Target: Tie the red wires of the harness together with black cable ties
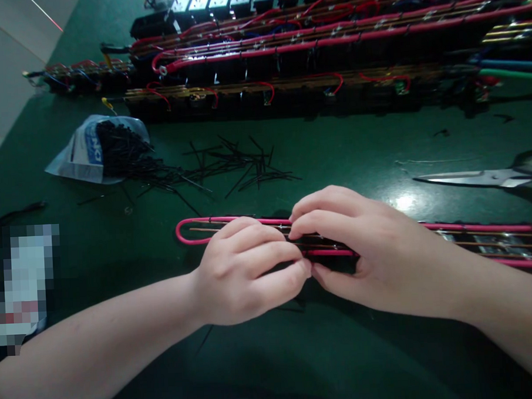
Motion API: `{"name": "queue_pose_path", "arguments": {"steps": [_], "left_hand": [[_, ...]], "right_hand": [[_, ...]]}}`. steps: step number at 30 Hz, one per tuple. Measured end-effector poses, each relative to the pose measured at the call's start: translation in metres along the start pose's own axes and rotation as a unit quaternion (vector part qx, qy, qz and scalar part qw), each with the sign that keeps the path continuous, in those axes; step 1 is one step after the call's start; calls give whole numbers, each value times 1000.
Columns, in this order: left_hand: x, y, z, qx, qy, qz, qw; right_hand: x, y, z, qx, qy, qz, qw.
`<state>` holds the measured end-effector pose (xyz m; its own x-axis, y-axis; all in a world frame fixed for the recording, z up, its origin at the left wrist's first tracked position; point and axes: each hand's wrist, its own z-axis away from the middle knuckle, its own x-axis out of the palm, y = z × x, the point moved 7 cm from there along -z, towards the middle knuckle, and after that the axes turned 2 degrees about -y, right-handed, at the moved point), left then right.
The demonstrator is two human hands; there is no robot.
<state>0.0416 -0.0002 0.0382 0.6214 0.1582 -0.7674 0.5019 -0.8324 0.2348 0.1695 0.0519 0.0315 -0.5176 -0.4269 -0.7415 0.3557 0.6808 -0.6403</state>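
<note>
A long wired power strip (506,248) with copper-coloured rods lies across the bench, a thick red cable (192,221) looping round its left end. Over its left part, my left hand (251,270) is closed, fingers curled across the rods and cable. My right hand (374,248) spans the same strip from the right, fingertips at the far side and thumb at the near edge. The tips of both hands meet at the near red cable. Whatever small item may be pinched there is hidden. Dark ties cross the red cable in places.
Behind the hands lie loose black cable ties (255,164), spilling from a clear plastic bag (81,154). Scissors (468,179) rest at right, blades pointing left. Several wired strips (288,92) line the back of the green bench (356,142). A pixelated object (25,280) is at left.
</note>
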Motion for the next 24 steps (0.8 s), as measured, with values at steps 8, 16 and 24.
{"name": "queue_pose_path", "arguments": {"steps": [8,16,24], "left_hand": [[-3,5,-5,43,-9,-25,999],[-6,16,-4,90,3,-44,995],[-6,16,-5,88,8,-34,996]], "right_hand": [[3,-2,1,0,-12,38,999],[5,-1,0,9,-17,54,998],[7,1,3,-7,-8,56,998]]}}
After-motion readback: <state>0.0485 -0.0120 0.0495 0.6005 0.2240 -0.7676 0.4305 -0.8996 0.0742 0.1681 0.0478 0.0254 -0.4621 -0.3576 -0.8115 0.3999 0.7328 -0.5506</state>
